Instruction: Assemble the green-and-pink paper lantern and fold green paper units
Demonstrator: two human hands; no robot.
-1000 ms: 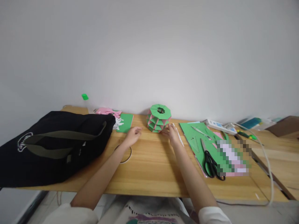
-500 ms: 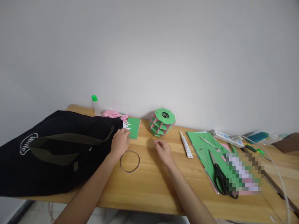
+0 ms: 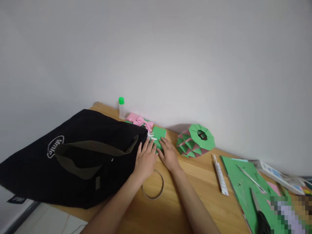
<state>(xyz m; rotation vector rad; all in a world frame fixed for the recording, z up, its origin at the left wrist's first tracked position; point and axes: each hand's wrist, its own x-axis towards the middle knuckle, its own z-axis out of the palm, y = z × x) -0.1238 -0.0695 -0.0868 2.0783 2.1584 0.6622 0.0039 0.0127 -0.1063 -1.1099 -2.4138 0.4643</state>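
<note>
My left hand (image 3: 145,161) lies with fingers spread at the edge of the black bag (image 3: 80,152), its fingertips by the white paper strips (image 3: 151,136). Beside it, my right hand (image 3: 168,154) has its fingers apart and touches the green paper (image 3: 159,132). Neither hand holds anything that shows. Just below the hands a thin ring (image 3: 153,198) lies flat on the wooden table (image 3: 195,195). A green and pink folded-paper lantern (image 3: 195,141) stands to the right of my right hand.
A glue bottle with a green cap (image 3: 121,108) and a pink bow (image 3: 143,121) are behind the bag. On the right are a white tube (image 3: 221,175), a green sheet (image 3: 243,182), tweezers (image 3: 251,178), black-handled scissors (image 3: 262,221) and a power strip (image 3: 280,177).
My right hand has moved left to the green paper, and its fingers have opened. My left hand's fingers have spread. The view has turned right to left-shift nothing but carry the objects rightward; the lantern appears tilted.
</note>
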